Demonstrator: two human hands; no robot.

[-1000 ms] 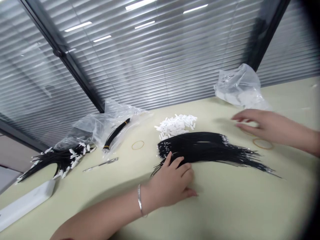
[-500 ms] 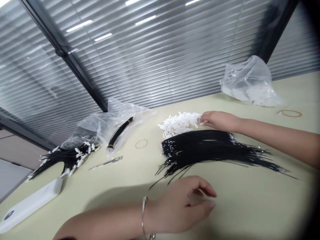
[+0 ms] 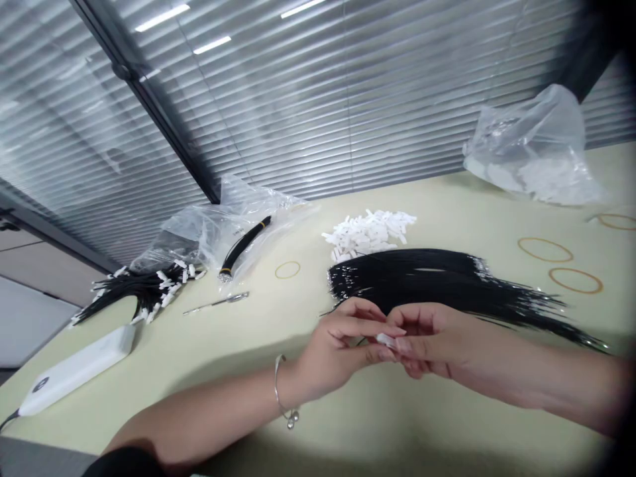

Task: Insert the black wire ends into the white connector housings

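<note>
My left hand (image 3: 338, 348) and my right hand (image 3: 442, 341) meet above the near side of the table. Between their fingertips is a small white plastic connector housing (image 3: 386, 340), pinched from both sides and partly covered by the fingers. Just behind the hands lies a bundle of black wires (image 3: 417, 271) with shiny metal tips at the ends. A pile of white connector housings (image 3: 370, 232) sits on the table beyond the wires. A silver bracelet circles my left wrist.
Rubber bands (image 3: 575, 280) lie at the right, below a clear bag (image 3: 536, 152) of white pieces. Leftward are a tied wire bundle (image 3: 243, 248) on plastic, a pen-like tool (image 3: 216, 303), wires with white connectors (image 3: 114, 291) and a white power bank-like box (image 3: 79, 371).
My right hand has come from beside the white pile toward me and met my left hand. Both now pinch a white connector housing. The view has shifted slightly.
</note>
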